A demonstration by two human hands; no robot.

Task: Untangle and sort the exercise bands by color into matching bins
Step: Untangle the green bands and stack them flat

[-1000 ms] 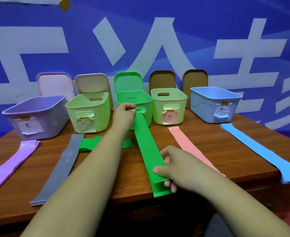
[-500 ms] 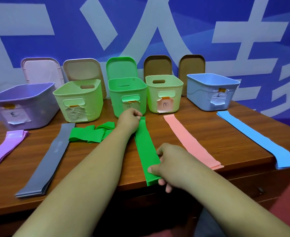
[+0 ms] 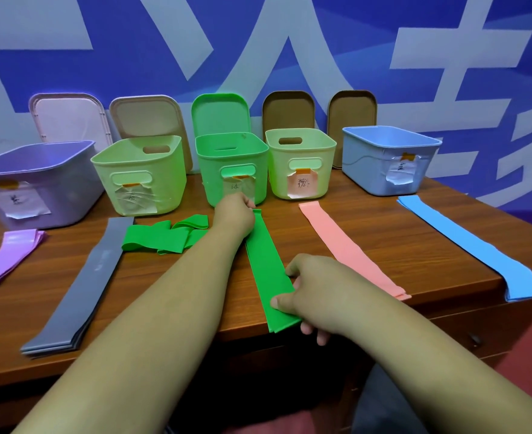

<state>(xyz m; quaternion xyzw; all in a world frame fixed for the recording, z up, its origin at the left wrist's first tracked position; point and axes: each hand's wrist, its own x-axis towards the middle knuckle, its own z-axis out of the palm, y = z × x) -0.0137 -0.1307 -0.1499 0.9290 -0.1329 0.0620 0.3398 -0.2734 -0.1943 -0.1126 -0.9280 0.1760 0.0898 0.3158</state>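
A flat green band lies stretched lengthwise on the wooden table, in front of the green bin. My left hand pinches its far end near the bin. My right hand pinches its near end at the table's front edge. A tangled heap of green bands lies just left of my left forearm. Straightened stacks lie flat: purple, grey, pink and blue.
Along the back stand a purple bin, a pale green bin, a second pale green bin and a blue bin. Several lids lean on the blue wall behind them. The blue band's end hangs over the right edge.
Both hands have lowered the green band from near the green bin's front down flat onto the table. The camera view has also shifted slightly.
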